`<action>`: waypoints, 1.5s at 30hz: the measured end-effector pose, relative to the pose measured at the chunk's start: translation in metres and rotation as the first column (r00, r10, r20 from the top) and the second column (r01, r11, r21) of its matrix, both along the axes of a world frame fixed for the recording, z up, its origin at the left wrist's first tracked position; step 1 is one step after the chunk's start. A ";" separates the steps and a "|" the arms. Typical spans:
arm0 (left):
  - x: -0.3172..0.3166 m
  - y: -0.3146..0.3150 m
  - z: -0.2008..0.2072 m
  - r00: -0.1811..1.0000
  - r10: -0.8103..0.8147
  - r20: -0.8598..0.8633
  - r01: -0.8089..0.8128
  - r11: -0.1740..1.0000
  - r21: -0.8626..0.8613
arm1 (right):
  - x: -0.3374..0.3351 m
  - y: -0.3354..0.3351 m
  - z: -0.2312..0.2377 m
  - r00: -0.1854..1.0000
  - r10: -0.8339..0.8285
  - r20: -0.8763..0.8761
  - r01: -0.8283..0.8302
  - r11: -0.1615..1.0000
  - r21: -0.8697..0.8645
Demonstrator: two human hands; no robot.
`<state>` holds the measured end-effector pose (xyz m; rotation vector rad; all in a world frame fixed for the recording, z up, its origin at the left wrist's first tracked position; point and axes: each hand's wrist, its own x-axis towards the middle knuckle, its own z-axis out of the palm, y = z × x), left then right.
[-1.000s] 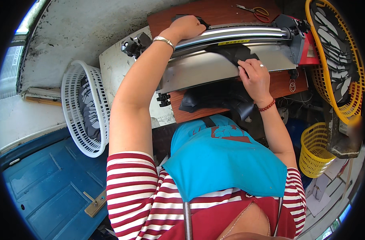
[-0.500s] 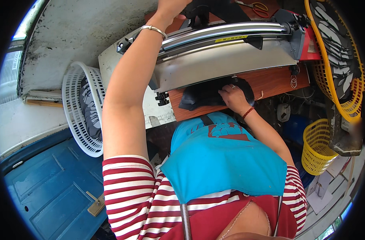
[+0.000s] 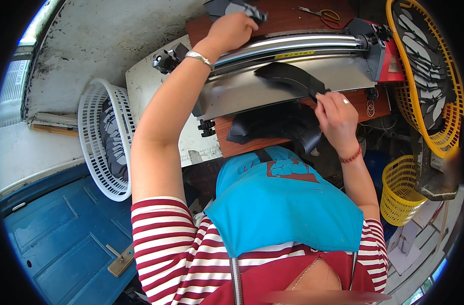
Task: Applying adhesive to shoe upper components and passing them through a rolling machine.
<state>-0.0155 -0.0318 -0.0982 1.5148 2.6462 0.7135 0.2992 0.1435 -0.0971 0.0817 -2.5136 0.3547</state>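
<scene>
1. Rm: stained white wall (image 3: 115,46) seen at L, blue door (image 3: 64,234) below.
2. Tabletop (image 3: 237,148): red-brown wood, seen in front of & behind machine.
3. Roller machine (image 3: 293,49): L hand (image 3: 231,33) is held by its far side; could get nipped if rollers turn w/ fingers too close.
4. White basket (image 3: 84,134) at L: filled w/ dark pcs (image 3: 113,145).
5. Black pc (image 3: 285,74): held over metal plate (image 3: 229,100), before rollers; might be creased if entered askew.
6. R hand (image 3: 338,118): fingers pinched on its near end. L fingers: grip can't be told.
7. Scissors (image 3: 330,18): left behind machine.
</scene>
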 end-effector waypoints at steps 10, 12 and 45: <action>-0.018 0.016 -0.012 0.932 0.244 0.267 -0.187 0.957 -0.221 | 0.012 -0.028 -0.093 0.934 0.309 0.179 -0.265 0.936 -0.232; -0.017 0.019 -0.010 0.884 0.299 0.359 -0.268 0.954 -0.133 | 0.016 -0.035 -0.128 0.932 0.276 0.236 -0.224 0.948 -0.225; -0.007 0.010 0.066 0.629 0.245 0.738 -0.624 0.725 0.291 | -0.013 -0.050 -0.197 0.887 0.305 0.346 -0.271 0.952 -0.143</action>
